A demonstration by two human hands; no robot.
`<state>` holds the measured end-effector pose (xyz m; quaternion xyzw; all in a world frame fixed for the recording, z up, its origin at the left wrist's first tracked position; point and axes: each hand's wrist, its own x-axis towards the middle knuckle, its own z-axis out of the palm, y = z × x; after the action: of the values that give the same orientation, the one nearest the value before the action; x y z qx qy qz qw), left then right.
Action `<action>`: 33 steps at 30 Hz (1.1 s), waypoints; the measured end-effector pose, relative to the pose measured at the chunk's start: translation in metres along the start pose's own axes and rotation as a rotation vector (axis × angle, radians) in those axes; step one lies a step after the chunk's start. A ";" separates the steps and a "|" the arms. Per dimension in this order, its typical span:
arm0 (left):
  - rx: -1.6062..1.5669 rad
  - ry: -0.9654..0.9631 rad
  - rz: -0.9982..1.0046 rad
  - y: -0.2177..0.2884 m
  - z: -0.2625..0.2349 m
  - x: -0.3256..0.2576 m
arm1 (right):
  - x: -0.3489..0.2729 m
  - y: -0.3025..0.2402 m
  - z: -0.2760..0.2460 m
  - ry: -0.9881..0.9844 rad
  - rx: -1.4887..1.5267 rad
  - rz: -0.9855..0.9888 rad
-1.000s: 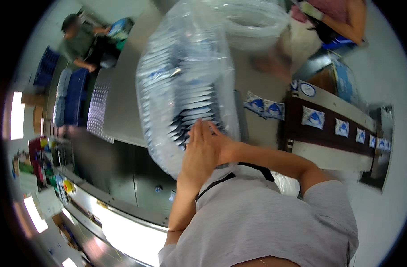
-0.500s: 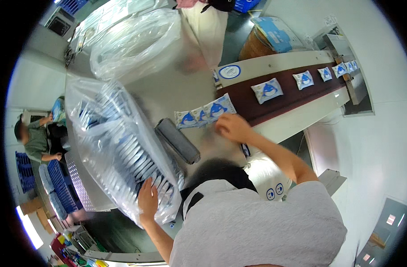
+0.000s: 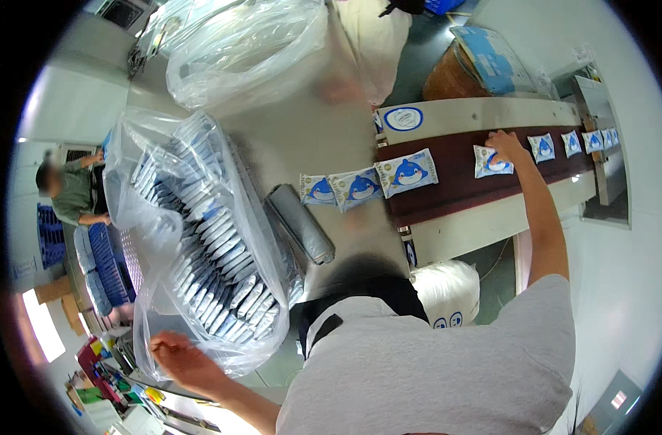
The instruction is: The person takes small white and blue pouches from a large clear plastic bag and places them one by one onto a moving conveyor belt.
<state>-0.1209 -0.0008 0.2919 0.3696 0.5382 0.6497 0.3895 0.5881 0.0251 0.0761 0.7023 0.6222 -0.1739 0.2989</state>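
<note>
On the belt, my right hand (image 3: pixel 509 148) has its fingers closed over the upper edge of a small white-and-blue packet (image 3: pixel 492 165) with a whale-like picture. Three similar packets (image 3: pixel 407 174) overlap in a row from the near belt end onto the metal table. At lower left, my left hand (image 3: pixel 186 360) is curled at the loose edge of a large clear plastic bag (image 3: pixel 153 290), seeming to pinch the film; its fingertips are partly blurred. Inside the bag, many packets (image 3: pixel 222 254) stand packed in rows.
A dark red conveyor belt (image 3: pixel 461 192) carries several more packets (image 3: pixel 541 148) from a wall opening. A grey roll-shaped thing (image 3: pixel 300 223) lies beside the bag on the metal table (image 3: pixel 273 145). Another clear bag (image 3: pixel 251 65) is at the back. A person (image 3: pixel 73 192) sits far left.
My right hand has moved right from the packets at the belt's end to another packet on the belt. My left hand has left the packed rows and moved down-left to the bag's edge.
</note>
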 end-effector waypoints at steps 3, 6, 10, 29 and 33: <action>0.078 -0.526 -0.305 -0.049 0.073 -0.046 | 0.017 -0.016 -0.023 -0.005 -0.020 -0.255; -0.085 -0.811 -0.865 -0.154 0.134 -0.084 | 0.046 -0.096 -0.079 0.064 0.411 -0.672; -0.022 -0.529 -1.150 -0.319 0.165 -0.127 | 0.076 -0.227 -0.097 0.060 0.611 -0.980; 0.432 -0.930 -0.185 -0.100 0.127 -0.053 | 0.067 -0.406 -0.110 0.064 0.271 -0.745; 1.131 -0.857 0.333 -0.006 0.071 0.002 | 0.028 -0.407 -0.100 0.587 0.124 -0.588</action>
<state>-0.0569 0.0306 0.2969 0.8133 0.5284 0.1212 0.2115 0.1817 0.1298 0.0524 0.5314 0.8432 -0.0813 0.0037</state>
